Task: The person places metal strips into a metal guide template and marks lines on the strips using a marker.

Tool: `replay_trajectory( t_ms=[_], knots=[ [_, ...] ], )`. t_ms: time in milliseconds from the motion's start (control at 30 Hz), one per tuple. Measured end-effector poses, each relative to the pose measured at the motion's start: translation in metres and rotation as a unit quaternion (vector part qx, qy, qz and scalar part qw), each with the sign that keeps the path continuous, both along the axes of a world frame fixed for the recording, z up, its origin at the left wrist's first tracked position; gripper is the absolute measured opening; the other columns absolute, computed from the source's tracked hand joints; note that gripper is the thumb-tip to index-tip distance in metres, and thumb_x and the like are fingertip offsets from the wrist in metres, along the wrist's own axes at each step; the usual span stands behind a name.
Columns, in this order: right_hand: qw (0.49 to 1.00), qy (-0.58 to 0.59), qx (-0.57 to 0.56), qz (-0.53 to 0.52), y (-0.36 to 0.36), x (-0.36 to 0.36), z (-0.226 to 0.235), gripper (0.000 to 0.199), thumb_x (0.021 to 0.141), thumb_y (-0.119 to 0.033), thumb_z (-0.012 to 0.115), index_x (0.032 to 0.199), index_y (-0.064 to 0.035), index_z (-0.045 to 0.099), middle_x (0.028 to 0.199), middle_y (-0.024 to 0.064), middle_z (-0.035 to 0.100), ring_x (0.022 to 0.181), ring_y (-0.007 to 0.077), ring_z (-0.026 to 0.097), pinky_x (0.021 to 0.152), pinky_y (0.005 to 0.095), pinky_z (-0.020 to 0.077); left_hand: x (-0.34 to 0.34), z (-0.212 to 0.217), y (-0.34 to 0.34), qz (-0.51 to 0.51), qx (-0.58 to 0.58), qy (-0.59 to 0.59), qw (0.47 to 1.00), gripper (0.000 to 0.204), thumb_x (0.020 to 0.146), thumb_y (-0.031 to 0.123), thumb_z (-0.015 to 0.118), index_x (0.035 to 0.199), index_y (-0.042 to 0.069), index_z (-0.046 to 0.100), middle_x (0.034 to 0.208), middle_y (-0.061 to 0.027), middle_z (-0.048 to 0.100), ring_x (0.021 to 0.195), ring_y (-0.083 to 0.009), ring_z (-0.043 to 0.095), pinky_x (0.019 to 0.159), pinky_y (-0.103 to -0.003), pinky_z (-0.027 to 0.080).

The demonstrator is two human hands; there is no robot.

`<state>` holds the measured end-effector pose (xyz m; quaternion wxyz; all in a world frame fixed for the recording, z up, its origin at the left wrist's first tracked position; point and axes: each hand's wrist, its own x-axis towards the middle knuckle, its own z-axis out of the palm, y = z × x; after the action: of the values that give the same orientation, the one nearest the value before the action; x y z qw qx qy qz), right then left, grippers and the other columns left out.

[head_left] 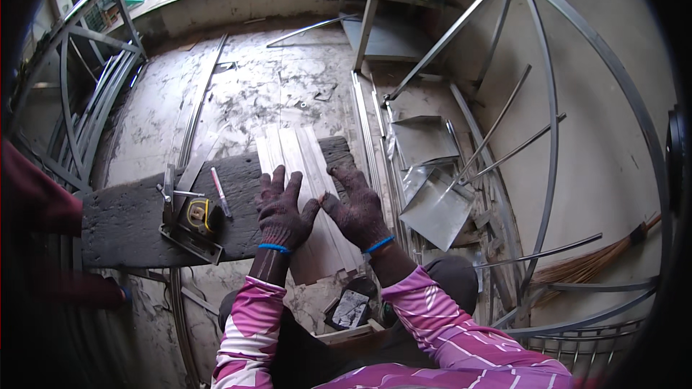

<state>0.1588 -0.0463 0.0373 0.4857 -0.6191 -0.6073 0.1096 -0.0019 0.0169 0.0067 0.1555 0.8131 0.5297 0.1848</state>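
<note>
On the dark plank's (130,220) right end lie pale metal strips (299,155) side by side; both gloved hands press flat on them, left hand (281,209) and right hand (357,205) with fingers spread, gripping nothing. Tape measure (196,215), square (180,234) and marker (220,191) sit untouched leftward, so marking seems undone. Scrap sheets (436,205) crowd the right edge

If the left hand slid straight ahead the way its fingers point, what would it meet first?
The left hand lies flat on the pale metal strips, fingers pointing up along them. It would stay on those strips to their far ends, then probably reach bare stained floor; depth is hard to judge.
</note>
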Motion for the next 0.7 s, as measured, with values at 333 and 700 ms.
replay_trajectory(
  t_ms=[333,700],
  knots=[
    [0.972,-0.204,-0.093,-0.072,0.035,-0.025,-0.057,0.054,0.083,-0.028,0.074,0.128,-0.0017,0.063,0.131,0.0200,0.062,0.122,0.0390,0.057,0.108,0.0475,0.0398,-0.007,-0.027,0.008,-0.001,0.040,-0.021,0.999,0.056,0.088,0.036,0.061,0.138,0.011,0.055,0.152,-0.0210,0.040,0.140,-0.0466,0.035,0.111,-0.064,0.022],
    [0.959,-0.073,-0.270,-0.035,0.030,-0.001,-0.017,0.063,0.084,-0.031,0.073,0.136,-0.0011,0.054,0.145,0.0246,0.046,0.133,0.0397,0.047,0.115,0.0443,0.0337,-0.015,0.048,0.014,0.044,-0.162,-0.104,0.980,0.075,0.085,0.042,0.066,0.147,0.008,0.042,0.152,-0.0214,0.039,0.141,-0.0413,0.036,0.117,-0.050,0.029]
  ],
)
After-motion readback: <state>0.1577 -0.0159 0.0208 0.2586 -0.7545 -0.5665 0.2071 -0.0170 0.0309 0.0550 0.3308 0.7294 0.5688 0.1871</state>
